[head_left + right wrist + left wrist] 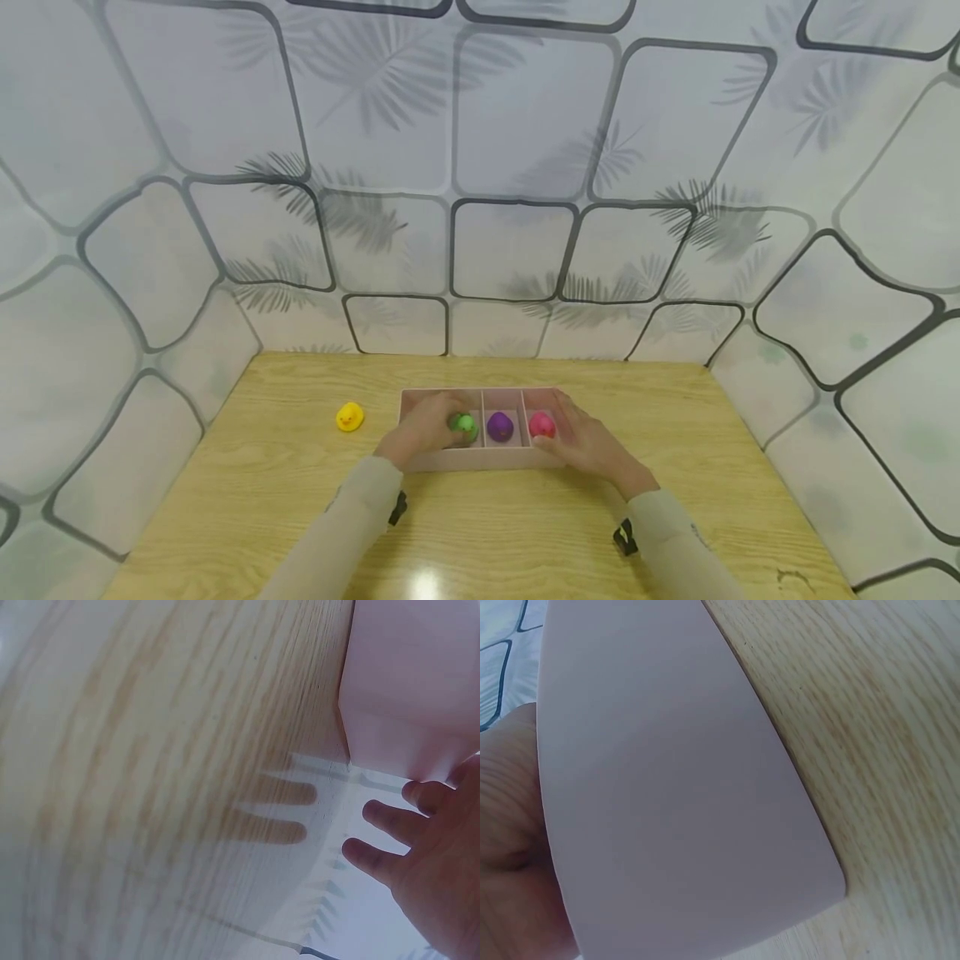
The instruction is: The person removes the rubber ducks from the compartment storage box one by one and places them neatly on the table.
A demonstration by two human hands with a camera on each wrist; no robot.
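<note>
In the head view my left hand (429, 427) reaches into the left part of a pink divided box (487, 459) and pinches a small green toy duck (466, 427) with its fingertips. The hand hides much of that end. A purple toy duck (500, 427) sits in the middle compartment, a pink one (542, 425) in the right compartment. My right hand (592, 442) rests on the box's right end, thumb by the front rim near the pink duck. In the right wrist view its visible fingers (375, 859) are straight and spread past the box's end.
A yellow toy duck (349, 417) stands on the wooden table (480, 533), left of the box. Patterned white walls (517, 250) enclose the table at the back and both sides.
</note>
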